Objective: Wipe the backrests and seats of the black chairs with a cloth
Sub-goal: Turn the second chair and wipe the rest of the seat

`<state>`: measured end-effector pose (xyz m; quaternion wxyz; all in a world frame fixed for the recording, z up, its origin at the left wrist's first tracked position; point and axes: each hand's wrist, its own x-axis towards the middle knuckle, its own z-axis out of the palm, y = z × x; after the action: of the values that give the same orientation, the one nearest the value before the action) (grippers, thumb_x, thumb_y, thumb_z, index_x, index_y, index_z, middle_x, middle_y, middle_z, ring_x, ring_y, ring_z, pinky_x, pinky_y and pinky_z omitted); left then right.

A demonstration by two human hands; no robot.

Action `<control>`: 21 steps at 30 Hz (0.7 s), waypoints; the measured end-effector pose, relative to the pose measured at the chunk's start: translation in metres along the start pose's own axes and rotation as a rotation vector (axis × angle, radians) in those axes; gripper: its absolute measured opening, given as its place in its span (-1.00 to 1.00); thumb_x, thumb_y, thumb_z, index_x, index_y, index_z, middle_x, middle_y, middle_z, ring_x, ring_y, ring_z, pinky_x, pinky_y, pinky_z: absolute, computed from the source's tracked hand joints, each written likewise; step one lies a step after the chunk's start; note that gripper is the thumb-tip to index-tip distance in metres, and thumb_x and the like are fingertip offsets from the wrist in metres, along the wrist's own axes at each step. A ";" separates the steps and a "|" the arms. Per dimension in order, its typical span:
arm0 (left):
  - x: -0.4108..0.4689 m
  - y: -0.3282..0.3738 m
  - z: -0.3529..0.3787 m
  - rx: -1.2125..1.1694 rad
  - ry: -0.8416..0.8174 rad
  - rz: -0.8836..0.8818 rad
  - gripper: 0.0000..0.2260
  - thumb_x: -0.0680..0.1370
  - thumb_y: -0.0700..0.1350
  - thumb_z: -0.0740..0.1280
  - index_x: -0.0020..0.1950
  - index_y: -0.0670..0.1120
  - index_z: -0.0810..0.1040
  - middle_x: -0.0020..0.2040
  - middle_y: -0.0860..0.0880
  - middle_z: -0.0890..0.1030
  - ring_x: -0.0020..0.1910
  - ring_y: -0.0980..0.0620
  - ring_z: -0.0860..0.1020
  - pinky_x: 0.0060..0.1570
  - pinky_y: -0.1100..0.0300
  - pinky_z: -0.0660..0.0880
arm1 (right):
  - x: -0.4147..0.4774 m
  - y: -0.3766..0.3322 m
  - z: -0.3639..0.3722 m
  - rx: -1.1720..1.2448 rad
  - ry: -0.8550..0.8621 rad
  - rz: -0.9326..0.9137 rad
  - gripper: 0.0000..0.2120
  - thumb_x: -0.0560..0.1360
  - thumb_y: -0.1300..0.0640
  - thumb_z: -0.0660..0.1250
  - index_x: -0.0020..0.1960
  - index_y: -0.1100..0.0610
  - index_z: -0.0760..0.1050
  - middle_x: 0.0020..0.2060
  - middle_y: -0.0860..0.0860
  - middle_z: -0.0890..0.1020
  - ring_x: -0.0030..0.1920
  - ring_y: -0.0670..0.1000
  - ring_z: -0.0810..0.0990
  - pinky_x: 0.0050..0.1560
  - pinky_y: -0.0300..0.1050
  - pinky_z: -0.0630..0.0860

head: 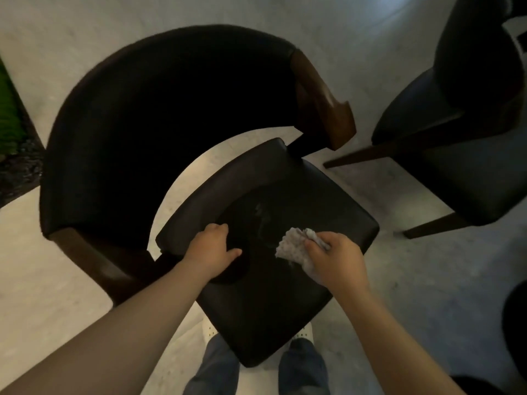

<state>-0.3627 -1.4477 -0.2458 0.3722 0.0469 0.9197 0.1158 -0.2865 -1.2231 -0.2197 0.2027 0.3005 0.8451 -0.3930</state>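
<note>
A black chair stands right below me, its square seat (268,303) tilted like a diamond and its curved backrest (159,115) arching behind it, with brown wooden arm ends. My left hand (212,250) rests on the seat's back left edge, fingers curled over the padding. My right hand (335,259) presses a crumpled white dotted cloth (292,246) onto the middle right of the seat. A faint damp smear (261,220) shows on the seat just beyond the cloth.
A second black chair (467,132) with wooden legs stands at the upper right, close to the first. Pale floor (427,280) lies all around. A dark strip with green plants (11,132) runs along the left edge. My legs and white shoes are under the seat's front corner.
</note>
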 end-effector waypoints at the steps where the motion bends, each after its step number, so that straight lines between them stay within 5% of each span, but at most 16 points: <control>1: 0.010 -0.004 0.004 0.006 0.004 -0.007 -0.41 0.56 0.11 0.34 0.48 -0.12 0.27 0.42 -0.13 0.35 0.34 -0.12 0.41 0.30 0.05 0.42 | 0.007 0.001 0.007 0.002 0.017 0.008 -0.85 0.57 -0.08 0.27 0.04 -0.08 0.56 -0.13 -0.07 0.58 -0.19 -0.09 0.58 -0.12 -0.07 0.60; 13: 0.122 -0.024 0.041 0.025 0.115 -0.036 -0.08 0.43 0.17 0.46 0.60 0.03 -0.04 0.60 -0.06 -0.09 0.57 -0.16 -0.12 0.51 -0.15 0.01 | 0.086 0.001 0.060 -0.007 0.153 -0.160 -0.61 0.55 -0.01 0.34 0.36 -0.03 0.43 0.02 -0.15 0.43 -0.09 -0.20 0.47 -0.10 -0.35 0.42; 21: 0.153 -0.034 0.055 0.082 0.105 -0.115 0.06 0.32 0.28 0.49 0.59 0.11 -0.14 0.59 -0.03 -0.21 0.56 -0.21 -0.18 0.47 -0.29 0.03 | 0.138 -0.019 0.061 0.030 0.166 -0.270 -0.54 0.53 0.09 0.37 0.41 0.02 0.39 0.29 -0.05 0.50 0.23 -0.14 0.46 0.26 -0.14 0.47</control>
<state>-0.4350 -1.4443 -0.3955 0.3273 0.0032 0.9431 0.0588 -0.3942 -1.2326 -0.3259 0.0730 0.2185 0.8856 -0.4032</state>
